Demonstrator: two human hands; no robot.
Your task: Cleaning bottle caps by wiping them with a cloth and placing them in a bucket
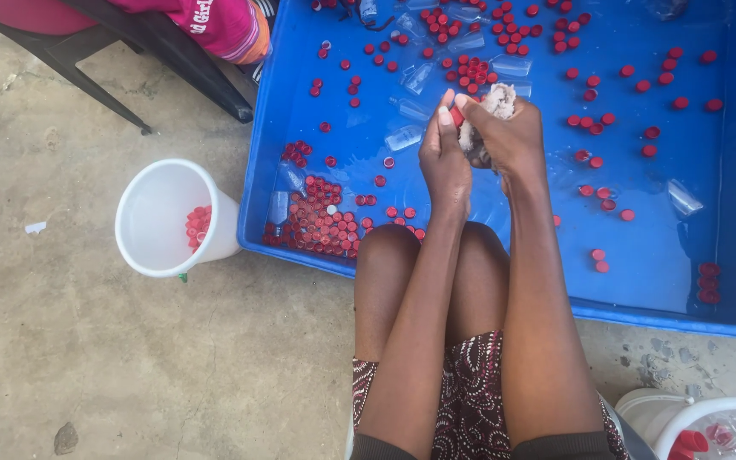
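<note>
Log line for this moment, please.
left hand: holds red cap | right hand: scrubs with sponge | over blue tub

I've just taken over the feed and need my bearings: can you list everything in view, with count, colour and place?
Tub: one, blue, shallow water in it, top right.
Bottle caps: many, red, floating across the tub, densest at its near-left corner.
Small bottles: several, clear, lying in the water.
Bucket: one, white, tilted on the ground left of the tub, some red caps inside.
Chair legs: dark, top left, with pink cloth above.
Containers: white, bottom right corner, partly cut off.
Ground: grey concrete.
Knees: two, bare, against the tub's near edge.
Left hand: pinches a red cap.
Right hand: holds a pale scrubbing wad.
</note>
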